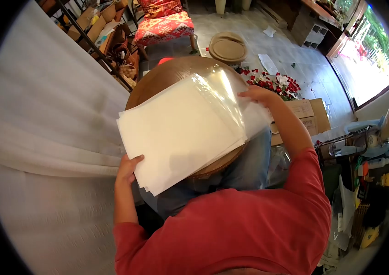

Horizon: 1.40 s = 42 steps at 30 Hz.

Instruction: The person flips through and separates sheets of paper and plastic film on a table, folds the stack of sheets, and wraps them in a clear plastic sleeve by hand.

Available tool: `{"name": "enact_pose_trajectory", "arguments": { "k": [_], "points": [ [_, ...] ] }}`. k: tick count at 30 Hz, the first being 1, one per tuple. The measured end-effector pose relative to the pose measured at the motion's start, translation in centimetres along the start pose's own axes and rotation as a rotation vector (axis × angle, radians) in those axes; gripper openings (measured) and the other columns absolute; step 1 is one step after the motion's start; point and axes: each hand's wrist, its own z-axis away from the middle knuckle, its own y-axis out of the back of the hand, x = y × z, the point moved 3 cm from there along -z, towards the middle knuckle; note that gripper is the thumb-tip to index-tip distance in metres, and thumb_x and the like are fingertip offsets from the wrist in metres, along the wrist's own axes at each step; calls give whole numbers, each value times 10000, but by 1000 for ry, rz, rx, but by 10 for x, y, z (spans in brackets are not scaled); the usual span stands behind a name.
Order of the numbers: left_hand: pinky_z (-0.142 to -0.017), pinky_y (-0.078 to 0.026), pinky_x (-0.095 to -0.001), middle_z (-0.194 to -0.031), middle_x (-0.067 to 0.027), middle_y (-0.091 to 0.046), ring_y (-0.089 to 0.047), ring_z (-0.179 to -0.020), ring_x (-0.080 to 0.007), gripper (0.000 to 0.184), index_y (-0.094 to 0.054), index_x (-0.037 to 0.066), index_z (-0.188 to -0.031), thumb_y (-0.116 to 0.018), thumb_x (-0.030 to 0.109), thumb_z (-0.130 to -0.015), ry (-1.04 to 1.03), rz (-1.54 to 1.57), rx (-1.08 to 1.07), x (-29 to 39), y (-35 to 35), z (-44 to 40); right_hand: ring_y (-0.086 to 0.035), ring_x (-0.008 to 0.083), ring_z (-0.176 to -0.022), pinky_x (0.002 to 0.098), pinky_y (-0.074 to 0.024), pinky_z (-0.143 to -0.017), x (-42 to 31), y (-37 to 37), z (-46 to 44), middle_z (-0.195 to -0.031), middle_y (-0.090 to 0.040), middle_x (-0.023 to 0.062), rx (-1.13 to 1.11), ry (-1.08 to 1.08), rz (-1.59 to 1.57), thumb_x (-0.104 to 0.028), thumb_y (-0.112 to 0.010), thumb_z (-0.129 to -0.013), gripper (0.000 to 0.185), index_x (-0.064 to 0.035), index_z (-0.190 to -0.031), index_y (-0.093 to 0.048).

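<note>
white sheets lie in a loose stack on a round wooden table, near corners sticking out past the rim above the jeans. nothing under those corners that i can see, so a knee bump or a heavy thumb could bend them or tip the stack lapward

left hand has the near-left edge, thumb on top, other fingers out of sight below; i read that as a pinch. risk on my list: it may not have every layer. corners are already staggered, so a one-sided tug could fan the sheets further, and squeezing hard could crease them

clear film covers the far-right part, glossy and wrinkled. likely snag point: static or friction could make it cling, and a quick pull would drag top sheets with it or split the film. glare also hides its edges from me

right hand is at the film's outer side, fingers bent; can't tell from this view whether they are closed on it or just resting

beyond the table, red rose heads and cardboard sit on the floor on the right. anything sliding off that side could land in petals and pick up marks or damp, if they're wet
</note>
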Motion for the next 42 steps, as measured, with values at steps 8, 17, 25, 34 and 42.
{"name": "enact_pose_trajectory", "arguments": {
  "k": [8, 17, 25, 34, 42],
  "points": [
    [-910, -599, -374, -1205, -213, -736, -749, -994, -275, 335, -657, -118, -1258, -702, 1, -947, -381, -142, 137, 58, -10, -17, -687, 168, -728, 324, -557, -636, -81, -8, 27, -895, -743, 73, 232, 473, -24, -165, -826, -921, 238, 39, -1025, -766],
    [-964, -538, -329, -1194, -113, -743, -682, -1070, -182, 367, -710, -65, -1217, -849, 120, -932, -857, -58, 286, 102, -39, -4, -716, 104, -900, 276, -596, -824, -92, -4, 106, -1075, -805, 77, 263, 815, -434, -104, -712, -1023, 234, 40, -1205, -747],
    [-1001, -508, -324, -1273, -99, -710, -649, -1134, -173, 421, -675, -67, -1283, -844, 122, -947, -864, -38, 285, 69, -48, -21, -721, 138, -1055, 298, -572, -975, -38, -30, 96, -1238, -775, 83, 341, 781, -456, -51, -692, -1022, 279, -4, -1292, -748],
    [-956, -547, -336, -1151, -80, -756, -691, -1048, -177, 276, -747, -49, -1155, -837, 114, -952, -1023, -56, 391, 103, -50, -26, -711, 117, -949, 295, -569, -872, -60, -15, 83, -1101, -796, 48, 635, 836, -311, -169, -783, -995, 252, 3, -1179, -790],
    [-972, -546, -339, -1184, -95, -748, -691, -1065, -186, 371, -719, -53, -1221, -855, 145, -938, -839, -6, 357, 96, -38, -23, -704, 117, -938, 295, -567, -860, -54, -15, 91, -1052, -797, 60, 523, 843, -392, -181, -807, -974, 276, 31, -1148, -785]
  ]
}}
